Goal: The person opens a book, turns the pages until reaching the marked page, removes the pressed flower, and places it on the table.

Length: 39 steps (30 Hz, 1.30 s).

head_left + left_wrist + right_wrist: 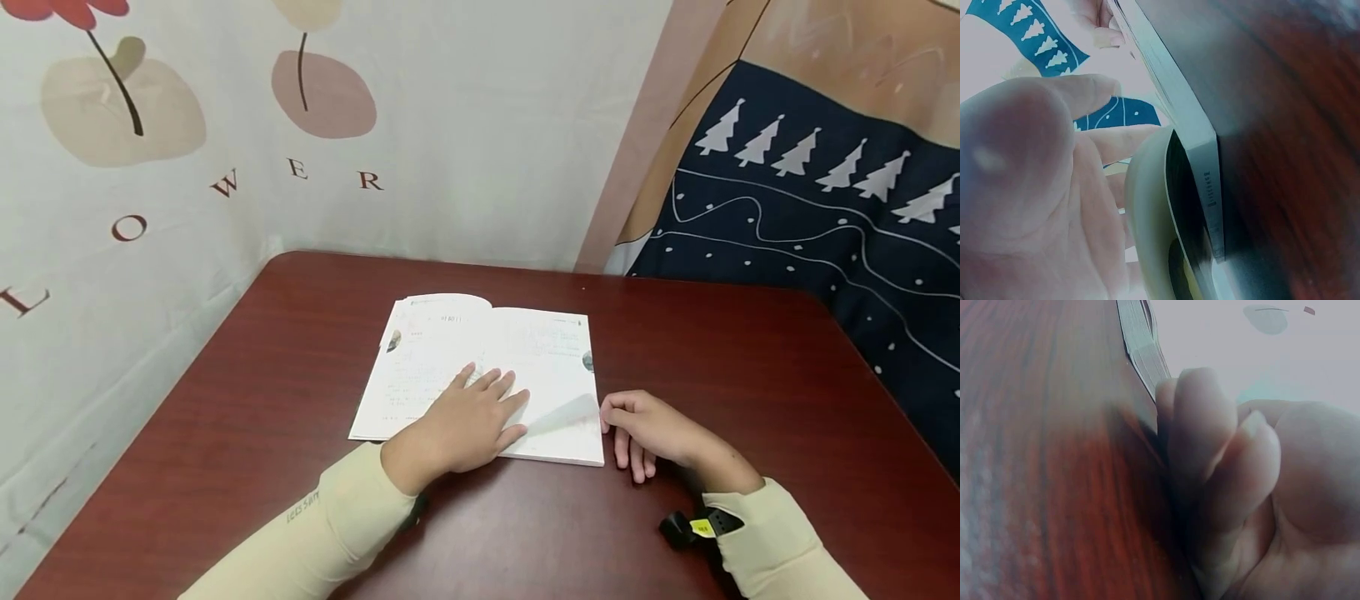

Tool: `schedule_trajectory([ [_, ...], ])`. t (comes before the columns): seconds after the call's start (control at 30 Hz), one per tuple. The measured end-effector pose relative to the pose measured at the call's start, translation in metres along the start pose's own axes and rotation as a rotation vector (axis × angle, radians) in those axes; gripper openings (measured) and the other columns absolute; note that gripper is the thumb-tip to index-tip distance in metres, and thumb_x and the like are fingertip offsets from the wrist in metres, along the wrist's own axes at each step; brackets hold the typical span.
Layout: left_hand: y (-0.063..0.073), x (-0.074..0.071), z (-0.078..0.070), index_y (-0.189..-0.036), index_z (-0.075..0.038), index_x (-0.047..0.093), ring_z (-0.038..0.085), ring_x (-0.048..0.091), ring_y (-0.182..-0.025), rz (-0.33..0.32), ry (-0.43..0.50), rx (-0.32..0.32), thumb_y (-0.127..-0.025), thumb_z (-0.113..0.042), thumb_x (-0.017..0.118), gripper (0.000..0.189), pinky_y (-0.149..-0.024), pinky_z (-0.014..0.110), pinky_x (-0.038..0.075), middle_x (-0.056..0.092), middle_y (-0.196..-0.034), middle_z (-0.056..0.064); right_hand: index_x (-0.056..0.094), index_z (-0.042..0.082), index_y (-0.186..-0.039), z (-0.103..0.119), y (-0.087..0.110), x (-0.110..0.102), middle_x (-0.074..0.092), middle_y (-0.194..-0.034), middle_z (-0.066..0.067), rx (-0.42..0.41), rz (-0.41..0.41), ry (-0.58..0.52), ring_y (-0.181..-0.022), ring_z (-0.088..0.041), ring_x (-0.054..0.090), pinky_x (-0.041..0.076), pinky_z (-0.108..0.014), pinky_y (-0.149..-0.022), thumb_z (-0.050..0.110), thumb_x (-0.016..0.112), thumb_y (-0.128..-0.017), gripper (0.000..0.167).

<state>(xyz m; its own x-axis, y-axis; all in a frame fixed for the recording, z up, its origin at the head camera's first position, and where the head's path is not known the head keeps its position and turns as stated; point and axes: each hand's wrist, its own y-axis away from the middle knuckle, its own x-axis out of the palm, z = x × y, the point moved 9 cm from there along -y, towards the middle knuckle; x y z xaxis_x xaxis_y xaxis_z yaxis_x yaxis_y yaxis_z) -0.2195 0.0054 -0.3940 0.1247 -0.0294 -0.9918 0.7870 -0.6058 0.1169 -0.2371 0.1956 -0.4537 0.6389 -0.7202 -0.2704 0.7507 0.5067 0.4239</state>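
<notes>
An open book with white printed pages lies on the dark red table. My left hand rests flat across its lower middle, fingers straight and spread over the pages near the fold. At the book's right edge, my right hand has bent fingers, with thumb and forefinger at the rim of a right-hand page. That page shows a grey shaded fold toward the lower right. In the right wrist view, curled fingers sit close against the book's page edges. The left wrist view shows the book's spine beneath a curved-up cover.
The brown-red table extends around the book on every side. A white cloth with printed letters and flowers hangs behind it. On the right hangs a dark blue cloth with white trees. A black wrist strap is on my right wrist.
</notes>
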Motion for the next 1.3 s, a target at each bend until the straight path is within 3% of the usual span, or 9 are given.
schedule_trajectory([
  [0.2,0.000,-0.004,-0.001,-0.152,-0.020,0.043,0.028,0.044,-0.144,-0.043,0.001,0.002,-0.106,-0.042,0.043,0.051,-0.120,0.056,0.026,0.047,-0.155,0.007,0.052,-0.003,-0.095,0.001,0.001,-0.001,0.062,-0.058,-0.009,-0.006,-0.015,-0.002,-0.037,-0.015,0.059,0.045,-0.025,-0.036,0.015,0.037,-0.105,0.025],
  [0.43,0.001,-0.010,-0.006,-0.160,-0.026,0.024,0.028,0.051,-0.138,-0.102,-0.048,0.028,-0.104,-0.036,0.049,0.062,-0.116,0.055,0.034,0.050,-0.153,0.005,0.051,-0.003,-0.095,0.000,0.002,0.000,0.063,-0.058,-0.009,0.000,-0.003,-0.002,-0.037,-0.015,0.060,0.046,-0.026,-0.036,0.013,0.037,-0.104,0.024],
  [0.57,0.001,-0.014,-0.007,-0.161,-0.026,0.018,0.027,0.050,-0.138,-0.140,-0.072,0.034,-0.103,-0.036,0.053,0.069,-0.114,0.053,0.038,0.045,-0.156,0.006,0.051,-0.004,-0.095,0.003,0.003,-0.001,0.062,-0.058,-0.009,0.000,-0.011,-0.007,-0.037,-0.015,0.059,0.045,-0.025,-0.036,0.014,0.037,-0.104,0.024],
  [0.73,0.001,-0.015,-0.007,-0.162,-0.027,0.015,0.029,0.043,-0.144,-0.138,-0.038,0.037,-0.102,-0.033,0.056,0.073,-0.115,0.054,0.037,0.033,-0.163,0.007,0.051,-0.004,-0.096,0.003,0.004,0.000,0.062,-0.058,-0.009,0.004,0.005,-0.004,-0.037,-0.015,0.060,0.046,-0.026,-0.036,0.014,0.038,-0.105,0.024],
  [1.03,0.000,-0.017,-0.015,-0.150,-0.032,0.047,0.025,0.013,-0.157,-0.177,-0.031,0.162,-0.099,-0.012,0.056,0.056,-0.123,0.055,0.023,0.023,-0.167,-0.002,0.051,-0.004,-0.096,0.002,0.002,0.001,0.062,-0.058,-0.009,-0.001,-0.002,0.004,-0.037,-0.015,0.059,0.046,-0.026,-0.036,0.015,0.037,-0.105,0.025],
  [1.3,0.001,-0.018,-0.022,-0.130,-0.030,0.068,0.025,0.015,-0.157,-0.154,-0.005,0.232,-0.089,0.007,0.054,0.058,-0.126,0.051,0.012,0.032,-0.164,-0.003,0.051,-0.003,-0.095,-0.001,0.002,0.001,0.062,-0.058,-0.009,0.002,-0.005,-0.001,-0.037,-0.015,0.059,0.046,-0.026,-0.036,0.014,0.038,-0.104,0.024],
])
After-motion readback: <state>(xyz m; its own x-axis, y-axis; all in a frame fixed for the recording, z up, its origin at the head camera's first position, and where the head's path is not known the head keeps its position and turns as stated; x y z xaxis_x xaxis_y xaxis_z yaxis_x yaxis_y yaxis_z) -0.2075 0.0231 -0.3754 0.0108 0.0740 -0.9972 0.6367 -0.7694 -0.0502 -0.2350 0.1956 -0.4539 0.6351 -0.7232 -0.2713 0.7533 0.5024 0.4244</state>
